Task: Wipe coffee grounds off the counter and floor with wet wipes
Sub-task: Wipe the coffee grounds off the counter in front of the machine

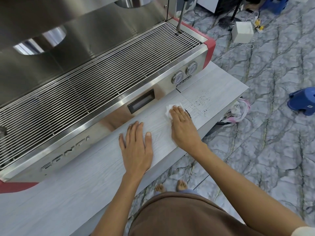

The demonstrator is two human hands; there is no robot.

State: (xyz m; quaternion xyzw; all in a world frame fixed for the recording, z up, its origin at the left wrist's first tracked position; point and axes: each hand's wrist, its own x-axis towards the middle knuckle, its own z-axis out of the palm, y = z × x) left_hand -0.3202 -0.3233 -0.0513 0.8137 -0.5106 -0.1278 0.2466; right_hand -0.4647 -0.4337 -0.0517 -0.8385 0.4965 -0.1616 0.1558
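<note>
Two hands work on the pale wood-grain counter (95,181). One white wet wipe (170,109) lies on it under the right hand (183,129), just in front of the espresso machine (95,92). The coffee grounds (200,103) are a scatter of dark specks on the counter just right of the wipe, with a denser dark clump touching the hand's outer edge (too many specks to count).

The machine's steel front carries two round gauges (185,73) near its right end, one dark rectangular window (141,103) and embossed lettering on the lower left that reads roughly "CONTI"; a small plate under the gauges is too blurred to read.

The right hand lies palm down with straight fingers pressing the wipe flat against the counter, arm reaching forward across the counter edge. The left hand (136,149) rests flat beside it, fingers straight and slightly spread, thumb out to the right, holding nothing.

On the marbled floor (265,150) stand one white box (242,32), one blue stool (303,101) and a crumpled bag (238,111) beside the counter's end. Two bare feet (171,186) show below the counter edge.
</note>
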